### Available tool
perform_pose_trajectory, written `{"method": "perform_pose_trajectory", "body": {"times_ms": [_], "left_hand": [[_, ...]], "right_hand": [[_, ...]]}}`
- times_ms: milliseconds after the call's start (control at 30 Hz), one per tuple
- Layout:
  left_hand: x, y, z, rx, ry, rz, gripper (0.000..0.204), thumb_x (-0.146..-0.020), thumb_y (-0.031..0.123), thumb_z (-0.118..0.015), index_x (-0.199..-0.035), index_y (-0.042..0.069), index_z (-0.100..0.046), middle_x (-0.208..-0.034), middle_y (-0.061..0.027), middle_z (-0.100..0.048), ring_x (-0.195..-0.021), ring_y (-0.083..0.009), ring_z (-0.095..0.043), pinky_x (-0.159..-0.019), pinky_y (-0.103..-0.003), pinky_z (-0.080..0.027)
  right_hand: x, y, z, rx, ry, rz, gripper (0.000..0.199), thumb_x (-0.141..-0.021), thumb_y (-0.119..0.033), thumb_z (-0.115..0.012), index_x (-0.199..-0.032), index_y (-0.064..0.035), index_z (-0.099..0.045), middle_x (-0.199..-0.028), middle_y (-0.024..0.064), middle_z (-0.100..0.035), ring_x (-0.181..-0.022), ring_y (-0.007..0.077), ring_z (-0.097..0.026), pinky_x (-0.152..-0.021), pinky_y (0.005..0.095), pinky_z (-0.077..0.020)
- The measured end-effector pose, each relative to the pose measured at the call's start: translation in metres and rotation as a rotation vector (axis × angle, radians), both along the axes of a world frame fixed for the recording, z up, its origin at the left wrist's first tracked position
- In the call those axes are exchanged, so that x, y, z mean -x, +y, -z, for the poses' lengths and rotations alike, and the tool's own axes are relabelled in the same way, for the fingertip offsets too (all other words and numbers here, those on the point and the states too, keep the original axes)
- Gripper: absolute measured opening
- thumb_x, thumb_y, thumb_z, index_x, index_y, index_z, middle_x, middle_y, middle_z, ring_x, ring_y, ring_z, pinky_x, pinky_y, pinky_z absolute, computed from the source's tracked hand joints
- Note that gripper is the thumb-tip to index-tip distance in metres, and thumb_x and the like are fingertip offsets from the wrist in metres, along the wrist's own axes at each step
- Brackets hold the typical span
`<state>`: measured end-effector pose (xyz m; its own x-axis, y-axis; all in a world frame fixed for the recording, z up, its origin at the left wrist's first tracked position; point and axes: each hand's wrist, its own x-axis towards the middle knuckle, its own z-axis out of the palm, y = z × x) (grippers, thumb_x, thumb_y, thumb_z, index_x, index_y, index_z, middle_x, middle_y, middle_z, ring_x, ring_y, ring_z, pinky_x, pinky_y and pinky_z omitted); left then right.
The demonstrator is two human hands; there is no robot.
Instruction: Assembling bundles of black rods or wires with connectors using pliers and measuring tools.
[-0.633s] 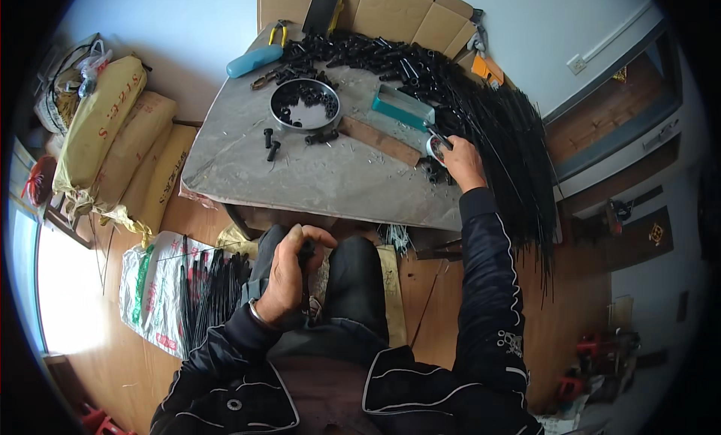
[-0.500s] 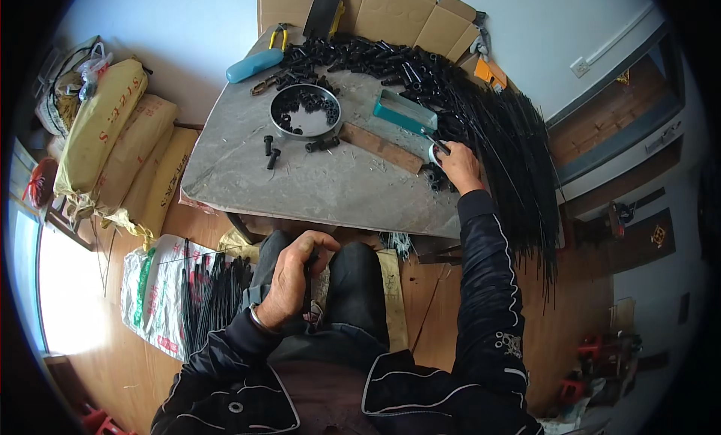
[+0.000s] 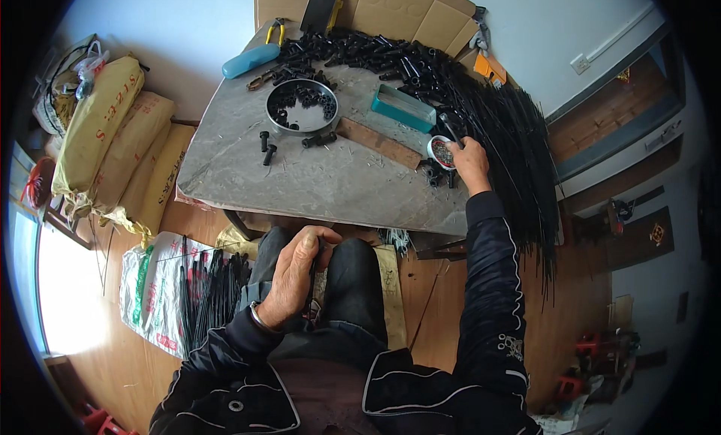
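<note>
My right hand is over the table's right side, fingers closed around a dark rod-shaped tool that points up and away. Just left of its fingers is a small white round tub holding small greyish pieces; the fingers partly cover its rim. In front of my lap, my left hand is curled closed on a thin black rod, mostly hidden by the palm. Short black tubular parts lie in a small cluster beside the tub.
On the grey table are a round metal pan of black rings, a green tray, a rusty flat bar and a heap of black parts. Long black rods overhang the right edge. Sacks stand left.
My right hand has shifted slightly right, uncovering more of the white tub, and the tool in it now tilts more upright. My left hand stays nearly in place, its fingers a little more closed.
</note>
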<state>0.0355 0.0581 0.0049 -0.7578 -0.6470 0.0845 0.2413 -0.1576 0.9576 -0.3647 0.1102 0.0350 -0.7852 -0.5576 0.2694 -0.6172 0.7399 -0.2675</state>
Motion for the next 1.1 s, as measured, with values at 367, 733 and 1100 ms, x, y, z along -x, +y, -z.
{"method": "perform_pose_trajectory", "body": {"times_ms": [367,733,1100], "left_hand": [[-0.013,0.016,-0.003,-0.039,0.083,-0.076,0.045,-0.101,0.043,-0.041,-0.112,0.002,-0.056,-0.084,0.0004,-0.05,-0.077,-0.0072,-0.043,-0.069,-0.02,-0.036],[-0.017,0.02,0.005,-0.04,0.175,-0.261,0.04,-0.103,0.034,-0.043,-0.122,0.002,-0.056,-0.103,-0.0017,-0.053,-0.094,-0.0094,-0.048,-0.085,-0.024,-0.04],[-0.025,0.03,0.016,0.16,0.13,-0.355,0.045,-0.102,0.03,-0.045,-0.136,0.001,-0.048,-0.097,-0.0024,-0.049,-0.088,-0.0119,-0.045,-0.082,-0.023,-0.038]], "right_hand": [[-0.117,0.022,-0.004,0.905,-1.514,-0.396,0.022,-0.097,-0.026,-0.056,-0.083,-0.0092,-0.053,-0.071,-0.002,-0.046,-0.058,0.0081,-0.04,-0.057,0.0251,-0.0348],[-0.315,0.009,0.017,1.018,-1.506,-0.323,0.025,-0.096,-0.027,-0.058,-0.08,-0.0083,-0.056,-0.069,-0.0037,-0.049,-0.059,0.0075,-0.043,-0.054,0.0237,-0.0349],[-0.331,-0.007,0.036,0.836,-0.655,-0.369,0.019,-0.092,-0.019,-0.064,-0.085,-0.0025,-0.058,-0.075,0.0035,-0.059,-0.067,0.0107,-0.054,-0.059,0.0276,-0.044]]}}
